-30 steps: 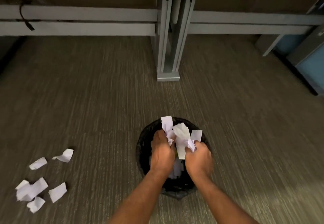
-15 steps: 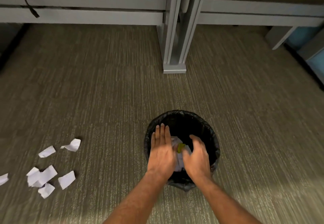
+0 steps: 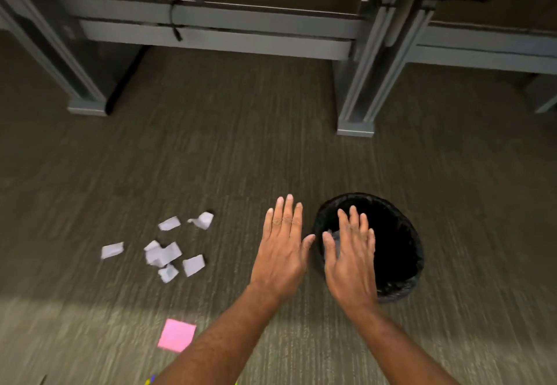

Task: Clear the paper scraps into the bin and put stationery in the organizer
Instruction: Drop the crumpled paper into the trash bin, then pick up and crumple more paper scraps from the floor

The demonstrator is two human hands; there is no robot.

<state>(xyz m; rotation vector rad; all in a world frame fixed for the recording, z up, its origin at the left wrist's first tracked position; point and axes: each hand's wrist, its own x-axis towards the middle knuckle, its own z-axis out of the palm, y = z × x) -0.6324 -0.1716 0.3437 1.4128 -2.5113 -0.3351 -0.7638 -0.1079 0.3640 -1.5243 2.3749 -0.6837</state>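
- Both hands have let go of the paper they carried, and the view has swung left, so the bin now sits to the right and more loose scraps show.
- Carpeted floor (image 3: 211,149) fills the view, flat and open on every side of the work.
- Grey legs and rails of a desk frame (image 3: 355,107) cross the far side, well apart from the scraps; they limit reaching only at the back.
- A round bin (image 3: 402,290) with a black liner stands on the carpet, its mouth open upward. Its soft liner edge would probably give if knocked.
- The left hand (image 3: 283,246) hovers palm down over the carpet just left of the bin, fingers straight and together, holding nothing.
- The right hand (image 3: 351,261) hovers palm down over the near-left part of the bin's mouth, fingers slightly spread, also empty.
- The paper scraps (image 3: 168,249) lie in a loose cluster on the carpet, left of the left hand. They look light, thin and crumpled, likely to flutter or slip free, so gathering them into a bunch from the outer edges seems safest.
- A pink sticky-note pad (image 3: 177,335) lies flat, nearer the person than the scraps. It looks like stationery, best lifted by an edge.
- No organizer is in view.
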